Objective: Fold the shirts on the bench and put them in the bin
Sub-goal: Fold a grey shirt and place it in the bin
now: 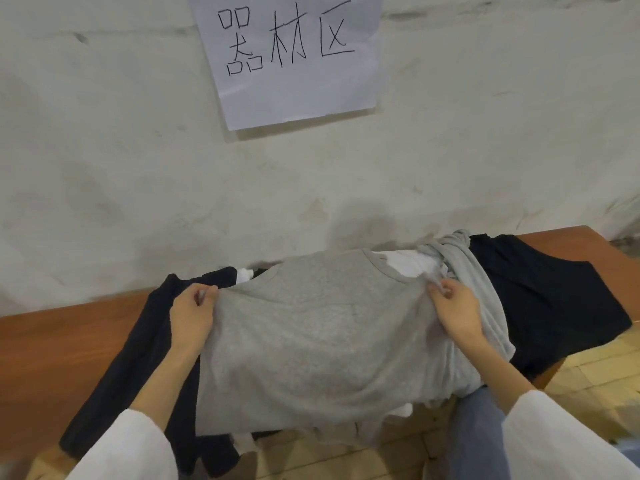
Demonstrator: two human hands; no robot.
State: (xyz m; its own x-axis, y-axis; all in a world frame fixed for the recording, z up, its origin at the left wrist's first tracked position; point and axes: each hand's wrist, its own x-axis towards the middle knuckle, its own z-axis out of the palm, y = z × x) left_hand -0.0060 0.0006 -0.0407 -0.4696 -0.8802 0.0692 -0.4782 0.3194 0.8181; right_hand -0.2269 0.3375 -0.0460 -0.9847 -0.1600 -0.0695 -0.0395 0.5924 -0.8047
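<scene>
A grey shirt (pixel 311 334) is spread over the pile on the brown wooden bench (pixel 52 358), its hem hanging over the front edge. My left hand (pixel 192 317) pinches the shirt's left shoulder edge. My right hand (pixel 455 308) grips the cloth by the collar on the right side. Under it lie a white shirt (pixel 405 263), a second light grey shirt (pixel 474 271) bunched at the right, and dark navy shirts on the left (pixel 138 358) and right (pixel 547 306). The bin is not in view.
A white wall (pixel 138 168) rises right behind the bench, with a paper sign (pixel 291 57) taped on it. A tiled floor (pixel 588 375) lies at the lower right, past the bench's end. My jeans-clad leg (pixel 478 431) is close to the bench front.
</scene>
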